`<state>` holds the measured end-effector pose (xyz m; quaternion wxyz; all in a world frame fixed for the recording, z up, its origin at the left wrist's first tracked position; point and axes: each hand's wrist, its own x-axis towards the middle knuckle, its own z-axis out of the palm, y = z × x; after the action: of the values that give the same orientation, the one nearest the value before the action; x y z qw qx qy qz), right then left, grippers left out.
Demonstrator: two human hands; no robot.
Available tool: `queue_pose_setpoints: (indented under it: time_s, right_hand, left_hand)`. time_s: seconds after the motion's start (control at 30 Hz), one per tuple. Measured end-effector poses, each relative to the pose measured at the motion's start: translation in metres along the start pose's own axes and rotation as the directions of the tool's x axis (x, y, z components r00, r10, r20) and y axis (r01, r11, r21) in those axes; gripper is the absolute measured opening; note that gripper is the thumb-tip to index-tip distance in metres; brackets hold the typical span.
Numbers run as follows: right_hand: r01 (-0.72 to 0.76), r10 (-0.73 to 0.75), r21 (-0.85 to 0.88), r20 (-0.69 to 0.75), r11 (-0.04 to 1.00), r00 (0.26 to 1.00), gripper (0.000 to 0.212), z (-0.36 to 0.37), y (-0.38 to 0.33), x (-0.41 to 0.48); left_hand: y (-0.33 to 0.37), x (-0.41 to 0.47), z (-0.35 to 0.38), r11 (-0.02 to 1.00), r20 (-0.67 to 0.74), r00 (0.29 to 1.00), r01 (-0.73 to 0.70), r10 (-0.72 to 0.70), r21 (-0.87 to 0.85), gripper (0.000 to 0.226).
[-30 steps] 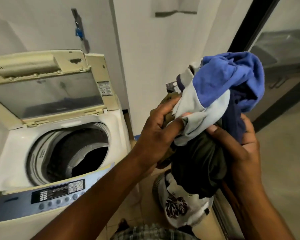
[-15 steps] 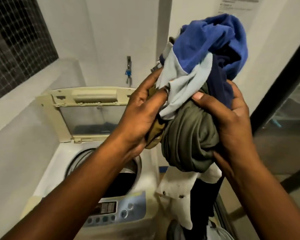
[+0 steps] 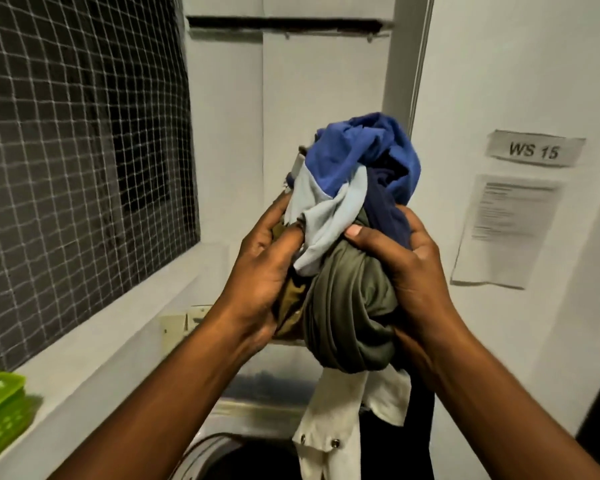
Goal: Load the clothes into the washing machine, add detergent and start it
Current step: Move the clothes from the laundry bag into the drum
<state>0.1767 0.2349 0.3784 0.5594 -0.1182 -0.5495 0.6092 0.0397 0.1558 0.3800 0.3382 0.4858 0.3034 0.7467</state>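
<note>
A bundle of clothes [image 3: 352, 271], blue and pale blue on top, olive green below, with a white piece hanging down, is held up in mid air. My left hand [image 3: 260, 271] grips its left side and my right hand [image 3: 406, 268] grips its right side. Under the bundle stands the washing machine [image 3: 222, 448]; only the dark mouth of its drum and the raised cream lid [image 3: 177, 325] behind my hands show. The control panel is out of view.
A meshed window [image 3: 84, 140] fills the left wall above a white ledge [image 3: 94, 341]. A green plastic basket [image 3: 0, 410] sits on the ledge at the far left. Paper notices, one reading WS 15 [image 3: 534, 152], hang on the right wall.
Both hands have carried the bundle left, from beside the machine to above its open drum. The view has tilted upward, so less of the machine shows.
</note>
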Motion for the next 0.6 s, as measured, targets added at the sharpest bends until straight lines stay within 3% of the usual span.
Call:
queue_pose_setpoints:
  time_s: [0.6]
  right_hand:
    - [0.158,-0.177,0.105,0.205,0.982,0.963,0.049,0.152,-0.047,0.131]
  left_hand:
    - [0.139,0.112,-0.057,0.953,-0.006,0.956,-0.293,0.295,0.074,0.043]
